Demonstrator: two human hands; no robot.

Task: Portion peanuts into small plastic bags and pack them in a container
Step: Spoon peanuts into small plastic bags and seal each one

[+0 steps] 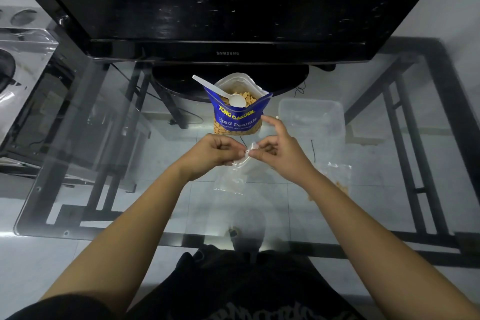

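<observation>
1. This looks like the bag-opening step. Both hands are over the glass table (130, 163), just in front of the peanut pouch (237, 117), and the small clear bag (233, 176) hangs between them.
2. The left hand (215, 149) pinches one side of the bag's top edge with its thumb and fingertips, and the rest of its fingers are curled in. The right hand (279, 153) pinches the other side, with its index finger sticking out straight toward the pouch.
3. I honestly can't tell if the mouth is open yet, since clear plastic over glass is hard to read.
4. I'd rub the two layers apart right at the lip, then pull sideways gently so nothing tears.
5. Get the mouth wide before one hand lets go for the white spoon (220, 92), which rests in the pouch on the peanuts.
6. Fill it low and close to the pouch, so any spills don't go far.
7. The container (337, 117) sits right of the pouch. One filled bag (337, 176) lies on the table beside the right forearm.
</observation>
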